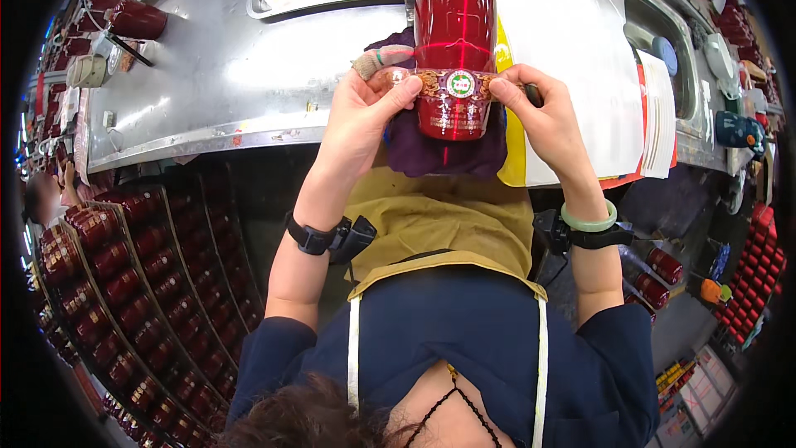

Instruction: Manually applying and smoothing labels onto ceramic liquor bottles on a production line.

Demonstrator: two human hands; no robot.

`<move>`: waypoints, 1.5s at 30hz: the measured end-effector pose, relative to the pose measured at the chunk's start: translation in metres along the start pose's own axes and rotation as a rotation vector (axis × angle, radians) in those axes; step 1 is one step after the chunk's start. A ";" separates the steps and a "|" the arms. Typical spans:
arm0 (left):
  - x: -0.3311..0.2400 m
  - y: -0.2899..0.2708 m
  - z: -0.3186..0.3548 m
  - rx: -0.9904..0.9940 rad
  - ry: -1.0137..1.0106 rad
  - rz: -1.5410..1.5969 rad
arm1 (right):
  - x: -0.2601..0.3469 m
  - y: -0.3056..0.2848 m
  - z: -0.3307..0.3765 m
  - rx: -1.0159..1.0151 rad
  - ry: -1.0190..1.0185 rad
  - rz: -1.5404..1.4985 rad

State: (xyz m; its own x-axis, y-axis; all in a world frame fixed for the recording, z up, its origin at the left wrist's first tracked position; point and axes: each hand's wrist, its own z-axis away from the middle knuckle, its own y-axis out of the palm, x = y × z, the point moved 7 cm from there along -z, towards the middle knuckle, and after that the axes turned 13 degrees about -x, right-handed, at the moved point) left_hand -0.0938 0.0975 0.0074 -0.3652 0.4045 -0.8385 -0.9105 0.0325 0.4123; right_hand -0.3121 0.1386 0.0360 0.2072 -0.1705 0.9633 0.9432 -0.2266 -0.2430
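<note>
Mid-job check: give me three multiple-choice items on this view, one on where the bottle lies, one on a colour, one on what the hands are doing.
1. Where does the red bottle lie?
A. on a purple cloth on the metal table
B. in a crate on the floor
C. on the white sheets of paper

2. What colour is the bangle on the right wrist?
A. red
B. pale green
C. black

3. What are the hands doing?
A. both hang free
B. both press a gold band label across the bottle
C. only the left touches the bottle

Answers:
1. A: the purple cloth shows under the bottle, at the edge of the metal table.
2. B: the bangle is pale green.
3. B: the left hand and right hand each hold one end of the gold band label.
</note>
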 end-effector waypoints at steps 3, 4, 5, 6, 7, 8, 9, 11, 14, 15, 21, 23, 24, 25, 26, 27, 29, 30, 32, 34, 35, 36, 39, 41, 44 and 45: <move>0.001 0.000 -0.002 0.014 -0.002 0.016 | -0.001 0.000 0.000 0.014 0.004 -0.008; 0.001 0.001 -0.002 0.030 -0.002 0.027 | -0.002 -0.002 0.000 0.006 0.003 0.019; 0.000 0.001 0.000 0.031 0.000 0.026 | -0.003 -0.002 0.001 -0.002 0.002 0.046; 0.000 0.003 0.000 0.021 -0.005 0.020 | -0.004 -0.002 0.001 -0.005 -0.008 0.048; 0.000 0.004 0.000 0.011 -0.010 0.014 | -0.008 -0.001 0.002 -0.018 0.009 0.010; 0.004 0.000 -0.002 0.000 0.001 -0.014 | -0.011 -0.001 0.002 -0.032 0.026 -0.027; 0.003 0.000 -0.001 0.003 0.008 -0.013 | -0.011 -0.001 0.003 -0.034 0.018 -0.027; 0.003 -0.002 -0.001 -0.026 0.001 -0.027 | -0.010 0.001 0.001 -0.012 -0.005 -0.041; 0.002 -0.002 0.000 -0.010 0.007 -0.023 | -0.004 0.000 0.002 0.002 0.004 -0.002; 0.002 -0.001 -0.001 -0.006 0.016 -0.021 | -0.002 0.000 0.001 -0.003 -0.017 0.008; -0.003 0.003 0.001 -0.024 0.031 -0.014 | 0.001 -0.001 0.001 0.006 0.033 0.033; -0.004 0.004 0.001 -0.026 0.039 -0.016 | -0.004 0.000 0.000 0.005 0.019 0.000; -0.003 0.003 0.002 -0.032 0.045 -0.017 | -0.005 0.000 0.001 0.008 0.010 -0.030; -0.002 0.001 0.002 -0.033 0.041 -0.017 | -0.005 0.000 0.001 0.008 0.014 -0.030; -0.001 -0.001 0.000 -0.026 0.053 -0.030 | -0.004 0.000 0.000 0.004 0.025 -0.029; -0.002 -0.001 -0.002 -0.021 0.066 -0.043 | -0.004 -0.001 -0.001 0.000 0.035 -0.027; -0.001 0.000 0.001 -0.043 0.037 -0.040 | -0.012 -0.005 -0.001 -0.012 0.063 -0.012; -0.001 -0.001 0.000 -0.032 0.032 -0.039 | -0.017 -0.012 -0.005 -0.066 0.075 0.046; 0.000 -0.003 -0.001 -0.027 0.018 -0.036 | -0.019 -0.029 -0.007 -0.194 0.061 0.311; 0.002 -0.004 0.000 -0.038 0.037 -0.119 | -0.021 -0.045 -0.011 -0.301 -0.060 0.301; 0.001 -0.004 -0.005 -0.033 0.044 -0.087 | -0.017 -0.054 -0.009 -0.413 -0.192 0.284; -0.001 -0.002 -0.005 -0.021 0.052 -0.086 | -0.007 -0.052 -0.004 -0.392 -0.214 0.183; -0.009 0.003 -0.005 0.035 0.098 -0.088 | 0.037 -0.035 0.011 -0.266 -0.234 -0.146; -0.003 -0.005 -0.009 0.012 0.066 -0.080 | 0.036 -0.020 0.016 -0.203 -0.187 -0.224; -0.002 -0.007 -0.012 0.074 0.132 -0.133 | 0.009 -0.019 0.005 -0.190 -0.173 0.102; 0.000 -0.012 -0.013 0.061 0.130 -0.132 | 0.004 -0.024 0.005 -0.177 -0.169 0.102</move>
State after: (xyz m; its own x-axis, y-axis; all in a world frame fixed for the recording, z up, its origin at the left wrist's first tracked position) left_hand -0.0858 0.0851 -0.0023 -0.2694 0.2722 -0.9238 -0.9400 0.1343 0.3137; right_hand -0.3326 0.1483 0.0464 0.3531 -0.0415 0.9347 0.8581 -0.3837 -0.3412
